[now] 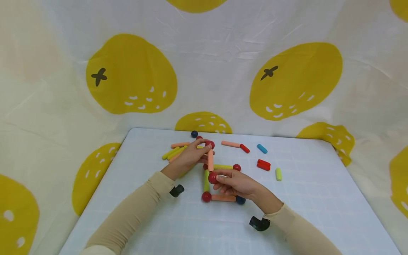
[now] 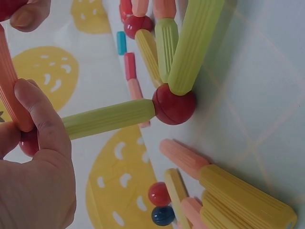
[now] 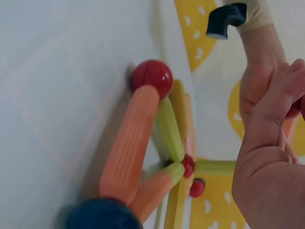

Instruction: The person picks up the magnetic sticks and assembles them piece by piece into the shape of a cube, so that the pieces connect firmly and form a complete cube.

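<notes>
In the head view my left hand (image 1: 191,156) pinches a red ball (image 1: 209,144) at the far end of an orange stick (image 1: 210,160). My right hand (image 1: 237,181) grips the red ball (image 1: 213,177) at the stick's near end, thumb and fingertips on it. The left wrist view shows a green stick (image 2: 112,117) rising from a corner red ball (image 2: 175,105) to the ball in my left hand. Below lies a square frame with a yellow stick (image 1: 223,166), a green stick (image 1: 207,180), an orange stick (image 1: 224,198) and a navy ball (image 1: 240,200) at the near right corner.
Loose yellow sticks (image 1: 173,153) and orange sticks lie left of the frame. A navy ball (image 1: 194,134) is at the table's back edge. To the right are short red sticks (image 1: 263,164), a blue stick (image 1: 262,148) and a short green stick (image 1: 278,174). A patterned cloth (image 1: 210,71) hangs behind.
</notes>
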### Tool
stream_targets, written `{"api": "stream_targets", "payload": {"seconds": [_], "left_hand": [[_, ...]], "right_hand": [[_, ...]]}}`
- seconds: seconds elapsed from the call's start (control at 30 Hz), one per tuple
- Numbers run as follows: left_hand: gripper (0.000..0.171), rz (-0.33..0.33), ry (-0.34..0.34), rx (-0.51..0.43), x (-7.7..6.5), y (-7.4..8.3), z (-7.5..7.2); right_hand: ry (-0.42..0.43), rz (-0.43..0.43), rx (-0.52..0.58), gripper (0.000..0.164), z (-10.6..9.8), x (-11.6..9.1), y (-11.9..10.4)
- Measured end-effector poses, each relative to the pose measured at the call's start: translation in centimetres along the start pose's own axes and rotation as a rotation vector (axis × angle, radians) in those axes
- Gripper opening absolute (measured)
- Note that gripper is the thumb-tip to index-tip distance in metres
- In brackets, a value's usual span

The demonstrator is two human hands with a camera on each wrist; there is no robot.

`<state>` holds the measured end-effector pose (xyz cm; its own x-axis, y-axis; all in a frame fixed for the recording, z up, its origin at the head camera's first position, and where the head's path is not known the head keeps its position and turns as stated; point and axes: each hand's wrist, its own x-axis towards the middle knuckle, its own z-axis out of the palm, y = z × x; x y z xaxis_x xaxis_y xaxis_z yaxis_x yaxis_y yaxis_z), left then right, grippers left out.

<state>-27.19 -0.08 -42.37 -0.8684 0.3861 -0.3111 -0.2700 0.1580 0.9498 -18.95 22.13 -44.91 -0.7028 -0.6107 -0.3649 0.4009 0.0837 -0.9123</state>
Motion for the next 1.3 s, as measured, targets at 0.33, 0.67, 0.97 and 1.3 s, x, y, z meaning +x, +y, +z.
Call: {"api": "stream_targets", "payload": {"seconds": [0.33, 0.67, 0.97, 1.3], "left_hand": [[0.048, -0.031, 0.036, 0.007, 0.1, 0.0, 0.2], [0.048, -0.030, -0.001, 0.025, 0.6, 0.4, -0.3], [0.052, -0.072, 0.030, 0.129, 0.7, 0.7, -0.6], [0.051, -0.107, 0.064, 0.219, 0.7, 1.1, -0.8]], "right_hand": [[-0.063, -0.027, 0.078, 0.051, 1.1, -0.1, -0.7], [0.022, 0.012, -0.044, 0.062, 1.5, 1.4, -1.7], [0.210, -0.016, -0.049, 0.056, 1.8, 2.3, -2.4], [0.258, -0.001, -0.048, 0.056, 2.5, 2.2, -3.1]]}}
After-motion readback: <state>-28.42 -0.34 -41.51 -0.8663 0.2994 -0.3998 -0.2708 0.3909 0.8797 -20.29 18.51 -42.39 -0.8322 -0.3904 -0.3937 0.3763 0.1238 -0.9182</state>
